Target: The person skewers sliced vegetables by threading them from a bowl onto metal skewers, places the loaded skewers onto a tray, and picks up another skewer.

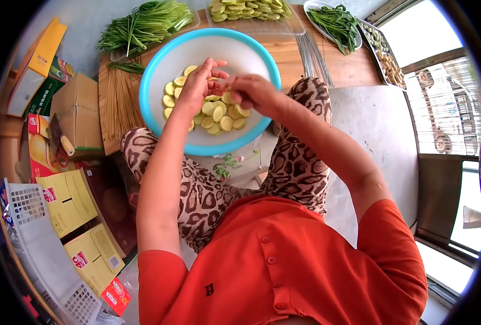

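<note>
Round pale-green and yellow slices (218,115) lie in a large white basin with a blue rim (149,125). Over the basin, my left hand (199,85) has its palm turned up and its fingers curled. Close to its right, my right hand (251,92) is held with fingers pinched and partly blurred. What the fingers of either hand hold, if anything, is too small or blurred to make out. Thin wooden skewers (122,103) lie left of the basin, and thin metal skewers (315,57) lie to its right.
Behind the basin are green stalks (143,24) and a tray of sliced pieces (248,10). Leafy greens (335,24) sit on a plate, beside a dark tray (384,57). Cardboard boxes (78,108) and a white plastic basket (45,244) stand at the left.
</note>
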A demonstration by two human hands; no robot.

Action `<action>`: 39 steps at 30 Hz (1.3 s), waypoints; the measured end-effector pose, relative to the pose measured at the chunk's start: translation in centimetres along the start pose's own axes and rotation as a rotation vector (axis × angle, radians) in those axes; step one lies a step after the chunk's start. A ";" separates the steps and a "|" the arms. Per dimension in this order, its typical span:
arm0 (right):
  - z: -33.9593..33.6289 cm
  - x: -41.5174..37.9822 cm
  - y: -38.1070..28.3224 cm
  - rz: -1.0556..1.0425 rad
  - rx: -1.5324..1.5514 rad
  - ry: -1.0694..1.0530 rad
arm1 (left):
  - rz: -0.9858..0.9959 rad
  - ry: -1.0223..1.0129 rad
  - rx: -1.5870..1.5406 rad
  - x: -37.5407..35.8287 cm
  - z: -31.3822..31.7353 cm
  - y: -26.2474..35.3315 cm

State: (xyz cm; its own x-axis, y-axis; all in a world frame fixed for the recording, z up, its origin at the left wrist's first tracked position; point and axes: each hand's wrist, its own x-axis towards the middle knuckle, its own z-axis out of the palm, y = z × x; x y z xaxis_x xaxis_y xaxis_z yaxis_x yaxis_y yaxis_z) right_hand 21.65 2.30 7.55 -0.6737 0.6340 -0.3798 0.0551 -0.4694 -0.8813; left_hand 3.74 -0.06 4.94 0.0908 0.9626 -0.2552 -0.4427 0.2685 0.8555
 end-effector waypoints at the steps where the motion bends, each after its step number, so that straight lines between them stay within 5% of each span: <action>1: -0.9 0.5 -0.6 -0.033 0.048 0.087 | -0.005 -0.002 0.003 0.5 -0.3 -0.9; 4: -4.9 1.5 -1.0 -0.220 0.142 0.138 | 0.185 0.126 0.769 1.3 0.1 -2.9; 5: -6.1 1.6 -0.9 -0.225 0.186 0.177 | 0.179 0.120 0.775 1.4 0.2 -3.6; 7: -7.4 1.9 -0.8 -0.211 0.453 0.136 | 0.596 0.067 1.247 1.4 0.5 -5.0; 9: -7.5 1.8 -0.6 -0.254 0.376 0.140 | 0.613 0.031 1.306 1.5 1.1 -5.9; 11: -6.8 1.6 -0.8 -0.265 0.352 0.169 | 0.876 -0.057 1.572 1.9 1.7 -6.5; 19: -6.3 0.4 -1.2 -0.306 0.217 0.164 | 0.514 0.029 1.772 4.2 4.2 -9.3; 25: -6.0 0.0 -1.6 -0.285 0.191 0.177 | 0.757 0.040 1.599 2.8 5.0 -7.9; 27: -6.3 0.2 -1.1 -0.294 0.209 0.126 | 0.187 0.172 1.139 2.3 4.5 -5.9; 31: -4.9 -1.0 -1.4 -0.219 0.159 0.018 | 0.130 0.200 0.220 1.8 -1.4 -1.3; 39: -0.8 -2.1 -0.4 -0.112 0.097 -0.131 | 0.211 0.202 -0.333 -0.6 -6.7 2.1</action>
State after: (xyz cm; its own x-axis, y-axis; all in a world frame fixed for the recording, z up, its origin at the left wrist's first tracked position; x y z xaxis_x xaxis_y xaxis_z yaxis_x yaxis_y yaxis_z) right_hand 23.62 1.62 8.45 -0.7623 0.6030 -0.2350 -0.0928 -0.4612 -0.8825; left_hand -3.23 -0.35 3.82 -0.1940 0.9600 -0.2019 -0.6988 0.0092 0.7152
